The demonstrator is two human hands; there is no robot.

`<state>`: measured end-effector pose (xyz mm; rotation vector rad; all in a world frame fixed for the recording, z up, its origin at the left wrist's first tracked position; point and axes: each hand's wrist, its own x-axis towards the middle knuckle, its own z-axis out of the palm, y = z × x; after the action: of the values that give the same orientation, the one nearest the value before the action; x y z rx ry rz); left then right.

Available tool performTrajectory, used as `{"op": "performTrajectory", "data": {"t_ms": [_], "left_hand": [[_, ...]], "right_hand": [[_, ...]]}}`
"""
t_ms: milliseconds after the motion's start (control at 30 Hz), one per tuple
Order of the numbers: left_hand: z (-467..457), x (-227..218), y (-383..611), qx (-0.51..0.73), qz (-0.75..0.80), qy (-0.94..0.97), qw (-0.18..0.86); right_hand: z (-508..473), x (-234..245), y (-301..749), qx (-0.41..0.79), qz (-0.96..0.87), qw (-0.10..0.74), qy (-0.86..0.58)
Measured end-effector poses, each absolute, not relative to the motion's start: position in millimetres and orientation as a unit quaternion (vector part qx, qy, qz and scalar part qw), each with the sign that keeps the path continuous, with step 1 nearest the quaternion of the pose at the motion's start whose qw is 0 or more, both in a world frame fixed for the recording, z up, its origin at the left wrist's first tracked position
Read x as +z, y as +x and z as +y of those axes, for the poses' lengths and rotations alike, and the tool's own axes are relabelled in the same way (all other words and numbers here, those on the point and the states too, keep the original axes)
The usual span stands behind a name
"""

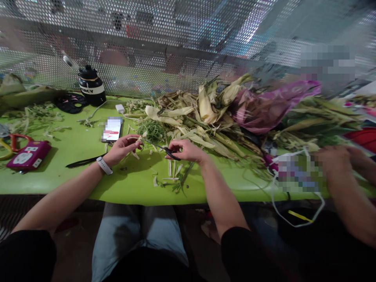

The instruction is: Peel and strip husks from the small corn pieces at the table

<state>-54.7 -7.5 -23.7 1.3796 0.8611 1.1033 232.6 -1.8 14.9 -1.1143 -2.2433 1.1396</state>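
Between the fingertips of my left hand [125,148] is a small pale piece of plant, too small to name more exactly. My right hand [185,150] is closed round the dark handles of a pair of scissors [170,152]. Their thin blades point left toward the piece in my left fingers. Just beyond the blades lies a small heap of green shreds [151,130]. Cut pale strips [174,170] and a green sprig [179,187] are on the green table [129,182] below my right hand.
Corn husks [210,103] and a pink plastic bag [261,107] pile up at the back right. A phone [112,129], a black jug [91,86] and a purple device [29,155] stand leftward. A co-worker's hand [333,160] is at the right, beside a white cord.
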Motion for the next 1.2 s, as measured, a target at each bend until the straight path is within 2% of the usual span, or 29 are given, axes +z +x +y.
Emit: {"op": "performTrajectory", "data": {"t_ms": [800, 1200], "left_hand": [[-7.2, -25.0, -55.1, 0.47, 0.345, 0.585, 0.564], [-7.8, -26.0, -55.2, 0.481, 0.318, 0.576, 0.58]], "right_hand": [[-0.2, 11.5, 232.3, 0.42, -0.794, 0.198, -0.393], [6.5, 1.4, 233.8, 0.495, -0.773, 0.183, -0.353]]}}
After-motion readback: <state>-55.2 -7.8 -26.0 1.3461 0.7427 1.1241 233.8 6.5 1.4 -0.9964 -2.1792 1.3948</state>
